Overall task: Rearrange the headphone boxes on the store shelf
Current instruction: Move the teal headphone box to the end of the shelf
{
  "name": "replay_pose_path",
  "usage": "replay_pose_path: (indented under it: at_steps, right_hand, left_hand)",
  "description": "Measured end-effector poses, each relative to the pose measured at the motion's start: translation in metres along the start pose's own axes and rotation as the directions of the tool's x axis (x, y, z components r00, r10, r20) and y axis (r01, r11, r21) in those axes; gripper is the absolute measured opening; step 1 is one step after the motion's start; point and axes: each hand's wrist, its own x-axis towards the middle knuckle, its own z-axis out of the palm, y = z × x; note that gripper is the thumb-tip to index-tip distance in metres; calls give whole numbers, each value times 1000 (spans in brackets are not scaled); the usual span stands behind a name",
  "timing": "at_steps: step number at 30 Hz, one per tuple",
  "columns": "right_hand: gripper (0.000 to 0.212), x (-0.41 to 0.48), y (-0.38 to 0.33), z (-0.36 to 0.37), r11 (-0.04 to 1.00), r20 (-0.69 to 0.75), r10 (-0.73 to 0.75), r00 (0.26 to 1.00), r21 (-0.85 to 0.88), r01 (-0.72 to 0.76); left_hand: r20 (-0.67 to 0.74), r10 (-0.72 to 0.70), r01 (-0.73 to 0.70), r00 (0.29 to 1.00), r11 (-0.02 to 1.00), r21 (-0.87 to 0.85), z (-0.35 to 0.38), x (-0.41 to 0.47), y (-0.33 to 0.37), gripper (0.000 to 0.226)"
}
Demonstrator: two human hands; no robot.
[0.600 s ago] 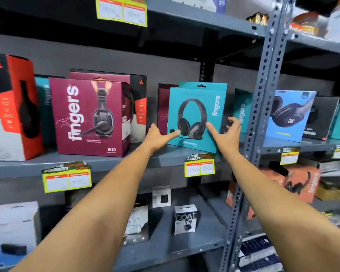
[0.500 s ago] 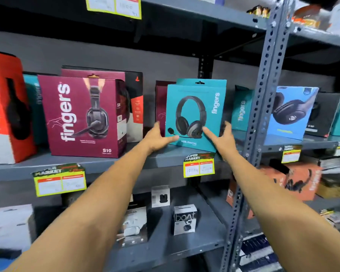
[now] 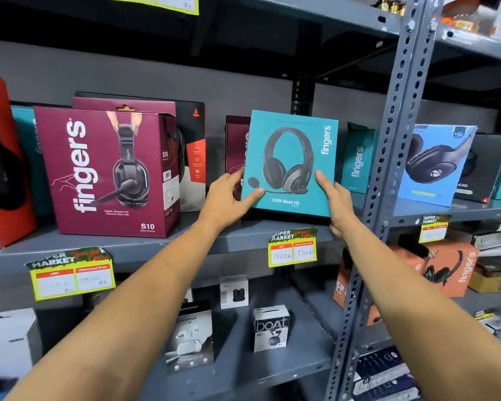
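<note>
Both hands are holding the teal headphone box (image 3: 289,163) in front of the middle shelf (image 3: 156,250). The left hand (image 3: 229,195) is grasping its lower left edge, with the thumb lying on the front face and the other fingers behind the box. The right hand (image 3: 337,204) is grasping the lower right edge in the same way, thumb on the front. The box is standing upright and facing the camera; its bottom edge seems to be slightly above the shelf board, but I cannot tell surely if it is touching. It is printed with a black headset and the words "USB-Meet H2".

To the left, the maroon S10 box (image 3: 107,172) is standing on the same shelf, apart from the teal one. Just behind the teal box, another maroon box (image 3: 236,146) is partly hidden. A yellow price tag (image 3: 292,250) is hanging on the shelf edge below the held box. On the lower shelf, a small white boat box (image 3: 271,328) is standing upright
</note>
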Motion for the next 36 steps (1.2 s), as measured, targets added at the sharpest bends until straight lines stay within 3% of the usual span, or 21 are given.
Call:
replay_pose_path:
  at_steps: [7, 12, 19, 21, 24, 27, 31, 36]
  right_hand:
    - [35, -15, -1, -4, 999, 74, -32, 997, 6, 32]
    - [82, -45, -9, -6, 994, 149, -106, 983, -18, 110]
    - [53, -105, -12, 34, 933, 42, -350, 936, -70, 353]
    - [45, -124, -9, 54, 882, 46, -422, 906, -213, 421]
    - [59, -154, -10, 89, 813, 106, -478, 872, -321, 485]
    - [60, -186, -15, 134, 772, 161, -522, 838, -329, 544]
    - [46, -223, -18, 210, 754, 222, -550, 805, -282, 593]
    - [50, -257, -19, 322, 731, 420, -522, 742, -228, 643]
  left_hand:
    - [0, 9, -9, 1000, 1000, 22, -4, -4, 7, 66]
    - [-144, 17, -9, 989, 998, 56, -21, -34, 38, 69]
    - [-368, -47, 103, 929, 986, 134, -58, -101, 80, 86]
    - [-409, -69, 141, 910, 978, 150, -77, -119, 81, 84]
    - [-467, -71, 168, 881, 971, 171, -114, -148, 72, 80]
    - [-524, -82, 206, 848, 961, 184, -160, -176, 54, 77]
    - [-590, -71, 279, 804, 922, 269, -234, -207, 23, 79]
    - [-641, -17, 324, 767, 873, 364, -342, -237, -23, 81]
